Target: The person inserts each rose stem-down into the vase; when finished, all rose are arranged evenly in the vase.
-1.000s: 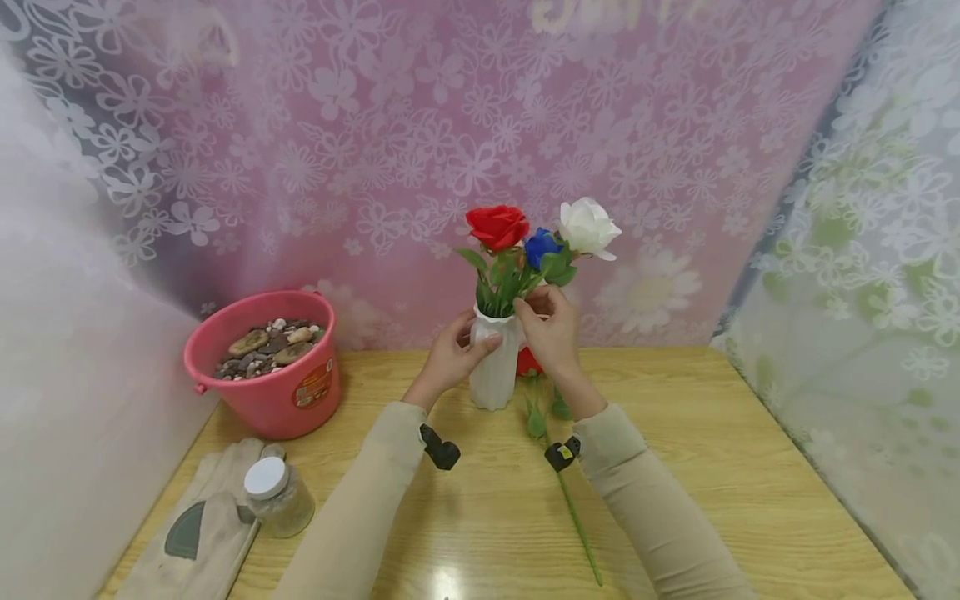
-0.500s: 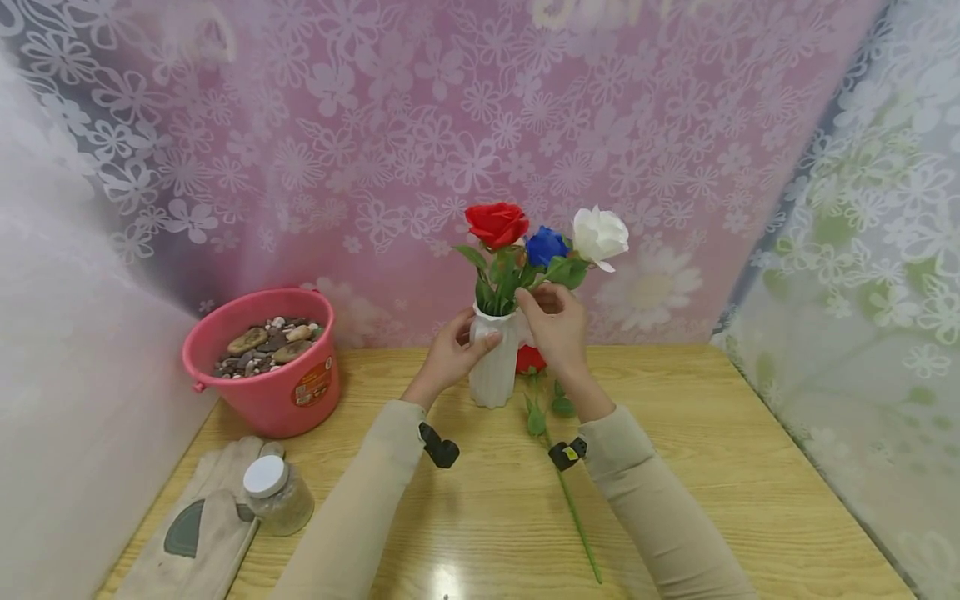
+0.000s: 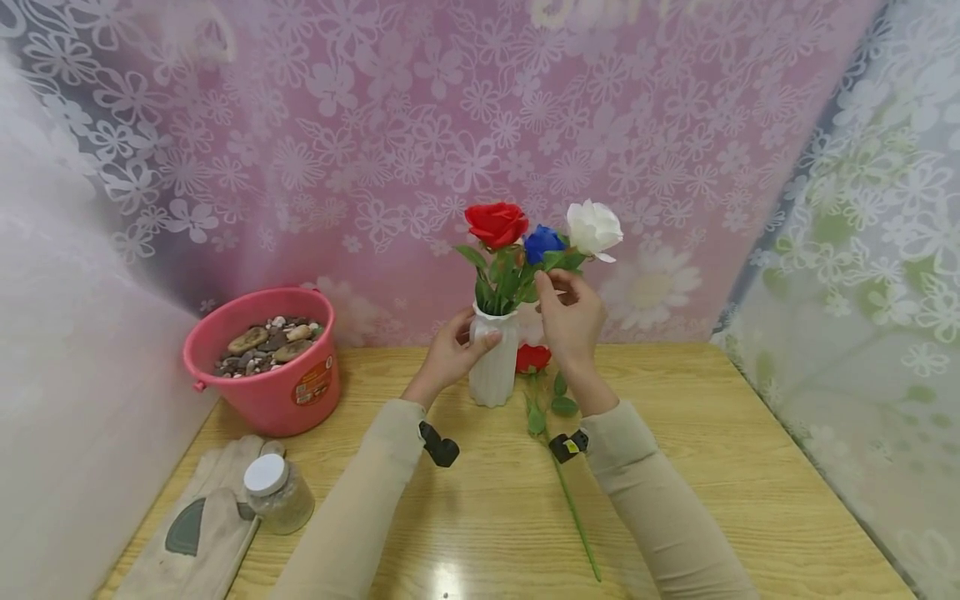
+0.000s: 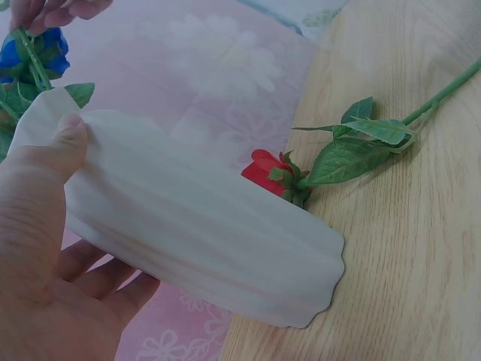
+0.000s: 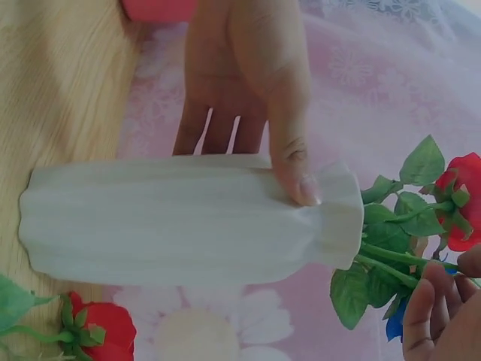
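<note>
My left hand (image 3: 452,357) grips the white fluted vase (image 3: 492,371) near its top, thumb on the front and fingers behind, as the left wrist view shows. The vase stands upright on the table. In it are a red rose (image 3: 497,225) at left, a blue rose (image 3: 543,244) and a white rose (image 3: 594,227) leaning right. My right hand (image 3: 576,321) pinches a green stem (image 5: 391,254) above the vase mouth, below the blue and white blooms. Another red rose (image 3: 533,358) lies on the table right of the vase, its stem pointing toward me.
A pink bucket (image 3: 258,400) of stones stands at the back left of the wooden table (image 3: 480,508). Before it are a clear jar (image 3: 285,504) with a white lid and a pair of work gloves (image 3: 202,517). A pink floral backdrop (image 3: 420,167) rises behind.
My right hand has moved up and right, away from the vase mouth. The white rose shifted right and down, then slightly back up. My left hand and the vase have stayed put.
</note>
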Tool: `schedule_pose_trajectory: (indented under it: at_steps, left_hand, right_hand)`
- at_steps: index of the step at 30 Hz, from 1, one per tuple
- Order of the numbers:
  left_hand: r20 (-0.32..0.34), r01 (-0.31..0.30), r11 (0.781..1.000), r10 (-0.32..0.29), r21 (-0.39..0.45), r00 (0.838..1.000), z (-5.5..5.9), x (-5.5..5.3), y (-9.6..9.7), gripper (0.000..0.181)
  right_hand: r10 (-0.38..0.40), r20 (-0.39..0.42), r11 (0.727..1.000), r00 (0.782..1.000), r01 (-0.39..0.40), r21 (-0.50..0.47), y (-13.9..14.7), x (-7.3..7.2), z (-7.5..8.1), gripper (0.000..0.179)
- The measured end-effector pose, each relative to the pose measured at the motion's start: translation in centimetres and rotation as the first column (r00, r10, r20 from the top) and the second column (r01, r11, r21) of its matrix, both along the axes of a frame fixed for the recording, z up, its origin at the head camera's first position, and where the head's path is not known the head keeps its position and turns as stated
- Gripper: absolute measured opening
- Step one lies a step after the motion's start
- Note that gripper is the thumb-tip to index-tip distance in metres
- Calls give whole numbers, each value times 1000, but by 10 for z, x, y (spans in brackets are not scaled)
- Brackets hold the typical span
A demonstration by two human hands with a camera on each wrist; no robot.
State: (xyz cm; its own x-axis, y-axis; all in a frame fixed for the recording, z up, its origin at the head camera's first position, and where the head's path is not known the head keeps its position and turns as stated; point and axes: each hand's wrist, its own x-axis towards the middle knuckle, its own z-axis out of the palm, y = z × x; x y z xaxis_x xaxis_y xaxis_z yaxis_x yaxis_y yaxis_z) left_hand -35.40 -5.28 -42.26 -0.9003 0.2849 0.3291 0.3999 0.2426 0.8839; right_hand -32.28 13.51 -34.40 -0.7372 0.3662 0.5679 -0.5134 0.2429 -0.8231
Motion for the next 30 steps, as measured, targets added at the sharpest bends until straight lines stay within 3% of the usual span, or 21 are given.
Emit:
schedule_pose_trajectory:
  at_steps: [7,14,24,30]
  left_hand:
    - [4,-5,1000,5,6,1000,0,0,-1,64]
    - [42,-4,1000,4,5,999,0,3,0,65]
    - [34,-7,1000,7,-3,999,-1,0,0,65]
    - [19,-10,1000,11,-13,1000,-1,-1,-1,65]
  right_hand:
    - [69,1,994,998,-69,82,-7,-4,-3,19]
    - [113,102,976,988,-130,177,-15,-5,-20,19]
    - [22,106,962,994,-50,267,-17,-11,-21,19]
    - [-11,68,954,998,-10,300,-16,-19,-20,21]
